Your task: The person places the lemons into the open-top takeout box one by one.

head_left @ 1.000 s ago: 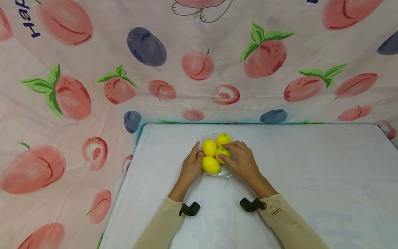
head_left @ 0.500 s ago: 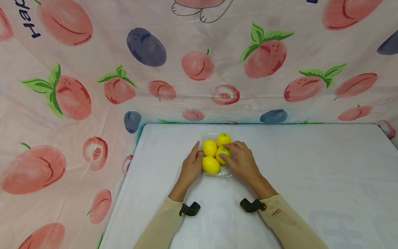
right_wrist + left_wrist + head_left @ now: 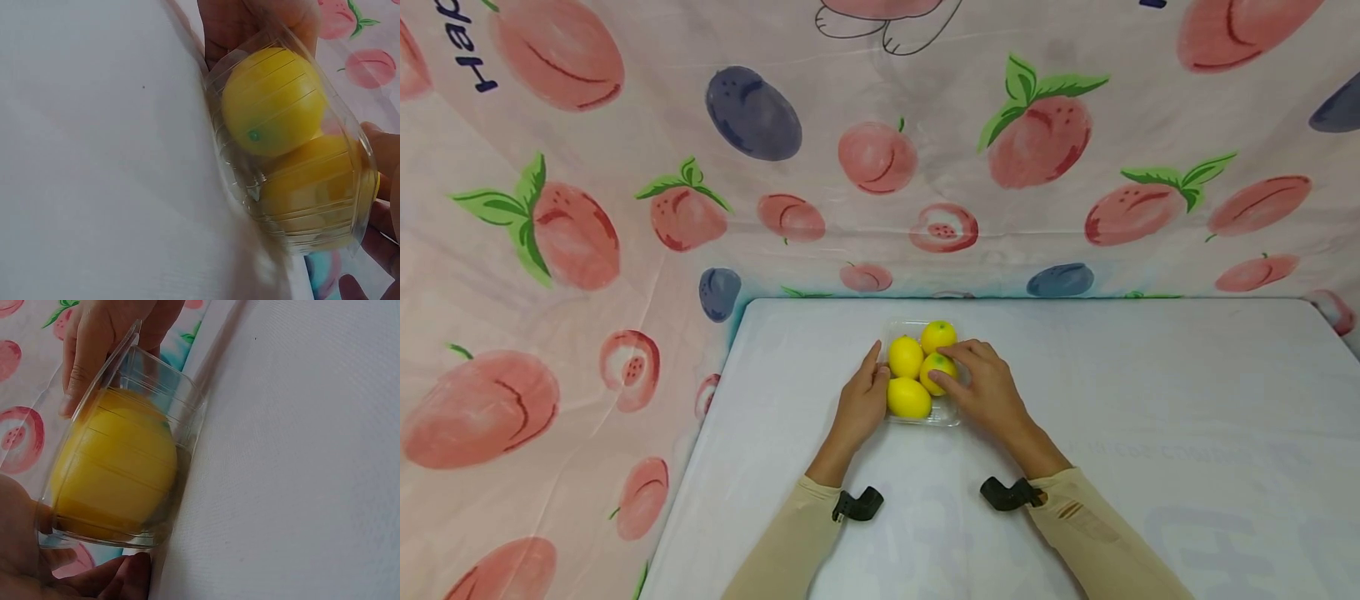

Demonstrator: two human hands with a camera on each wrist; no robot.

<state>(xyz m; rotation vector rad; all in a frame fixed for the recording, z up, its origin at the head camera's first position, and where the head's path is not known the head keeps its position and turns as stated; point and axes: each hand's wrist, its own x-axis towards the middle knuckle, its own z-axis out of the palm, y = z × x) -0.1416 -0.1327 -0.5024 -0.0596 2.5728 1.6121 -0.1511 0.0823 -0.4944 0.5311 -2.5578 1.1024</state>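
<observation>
In the head view a clear plastic tray [image 3: 944, 413] sits on the table with several yellow lemons in it. My left hand [image 3: 862, 402] grips the tray's left side, its thumb over the rim and fingers along the outer wall. With thumb and fingers, my right hand [image 3: 987, 390] pinches a lemon [image 3: 936, 364] at the tray's right side; part of that fruit is hidden behind them. One lemon [image 3: 909, 398] lies at the near end, another [image 3: 906, 357] left of the pinched one. A green-tipped lemon [image 3: 938, 336] occupies the far right corner.
The white-covered table [image 3: 1150, 375] stretches out on both sides of the tray. Behind it and to the left hangs a pink fruit-print cloth [image 3: 820, 100]. Black camera mounts sit at both wrists, the left one [image 3: 859, 503] and the right one [image 3: 1009, 493].
</observation>
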